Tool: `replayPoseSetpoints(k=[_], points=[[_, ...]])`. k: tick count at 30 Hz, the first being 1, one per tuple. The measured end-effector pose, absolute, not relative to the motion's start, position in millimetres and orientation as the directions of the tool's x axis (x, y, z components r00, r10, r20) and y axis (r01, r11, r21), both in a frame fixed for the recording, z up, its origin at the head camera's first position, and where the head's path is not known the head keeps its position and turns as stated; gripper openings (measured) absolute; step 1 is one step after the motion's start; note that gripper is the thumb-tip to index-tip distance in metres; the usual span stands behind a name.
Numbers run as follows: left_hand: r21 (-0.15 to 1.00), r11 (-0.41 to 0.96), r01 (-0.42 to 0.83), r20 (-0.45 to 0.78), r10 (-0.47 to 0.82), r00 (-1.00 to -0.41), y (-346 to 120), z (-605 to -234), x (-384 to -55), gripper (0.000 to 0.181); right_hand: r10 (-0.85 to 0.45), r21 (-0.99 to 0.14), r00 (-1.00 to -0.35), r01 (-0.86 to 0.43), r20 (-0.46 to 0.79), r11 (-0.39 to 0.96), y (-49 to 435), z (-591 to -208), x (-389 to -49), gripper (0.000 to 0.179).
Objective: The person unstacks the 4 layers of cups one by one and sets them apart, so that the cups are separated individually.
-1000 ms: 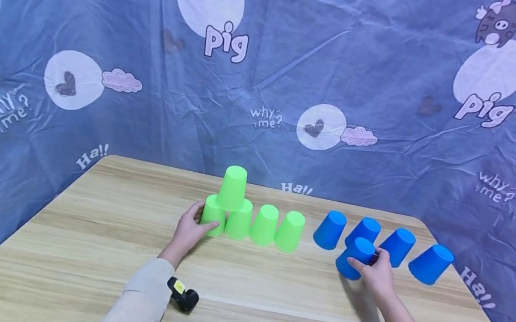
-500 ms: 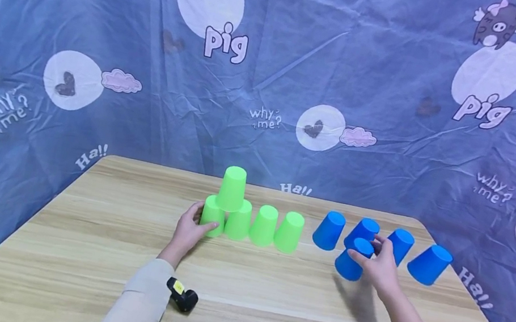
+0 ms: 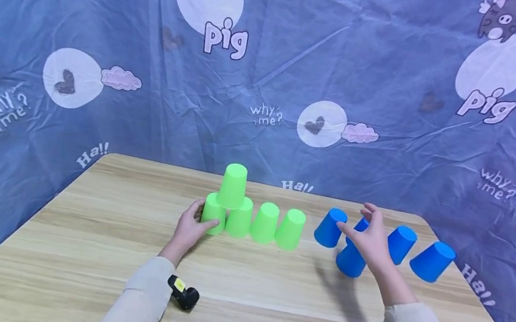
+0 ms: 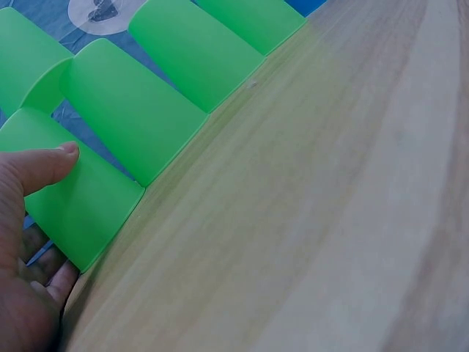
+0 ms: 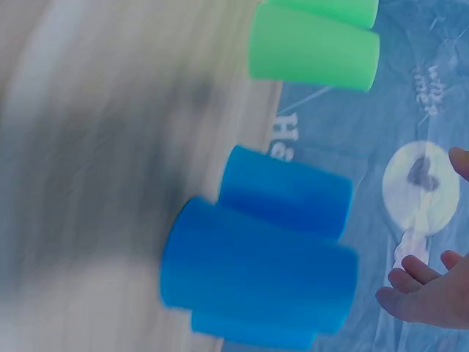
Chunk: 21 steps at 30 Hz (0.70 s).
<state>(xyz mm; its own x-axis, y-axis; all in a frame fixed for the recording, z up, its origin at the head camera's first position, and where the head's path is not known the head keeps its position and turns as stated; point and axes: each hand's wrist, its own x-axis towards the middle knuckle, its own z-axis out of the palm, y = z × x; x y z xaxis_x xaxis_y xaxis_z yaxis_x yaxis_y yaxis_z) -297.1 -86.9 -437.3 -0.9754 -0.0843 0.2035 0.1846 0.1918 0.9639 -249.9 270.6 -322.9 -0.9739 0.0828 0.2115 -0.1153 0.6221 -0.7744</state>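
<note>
My left hand (image 3: 189,229) holds the leftmost green cup (image 3: 214,221) of a row, thumb on its near side. In the left wrist view, the thumb (image 4: 51,165) lies against that cup and other fingers show behind and below it. An upside-down green cup (image 3: 233,186) rests across the two leftmost cups. My right hand (image 3: 372,243) is raised over the blue cups, thumb and fingers apart, holding nothing. Just below it stands the front blue cup (image 3: 350,261); another blue cup (image 3: 361,224) behind is partly hidden by the hand.
More green cups, including one at the row's right end (image 3: 289,230), stand upside down. Other blue cups are at the left (image 3: 330,228), at the right (image 3: 401,245) and at the far right (image 3: 432,262). A patterned blue cloth (image 3: 273,72) hangs behind the wooden table (image 3: 258,305).
My right hand has let go of the front blue cup and risen up and left above it. That cup stays in front of the blue row. My left hand has kept its place.
</note>
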Motion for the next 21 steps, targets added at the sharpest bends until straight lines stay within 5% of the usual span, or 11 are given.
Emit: replayPoseSetpoints(k=[21], points=[[0.962,0.176,0.207,0.224,-0.078,-0.971,-85.3,-430.3,-292.4,0.063,-0.121,-0.845,-0.950,-0.311,0.288,0.435,148.7,-321.0,-281.3,0.072]])
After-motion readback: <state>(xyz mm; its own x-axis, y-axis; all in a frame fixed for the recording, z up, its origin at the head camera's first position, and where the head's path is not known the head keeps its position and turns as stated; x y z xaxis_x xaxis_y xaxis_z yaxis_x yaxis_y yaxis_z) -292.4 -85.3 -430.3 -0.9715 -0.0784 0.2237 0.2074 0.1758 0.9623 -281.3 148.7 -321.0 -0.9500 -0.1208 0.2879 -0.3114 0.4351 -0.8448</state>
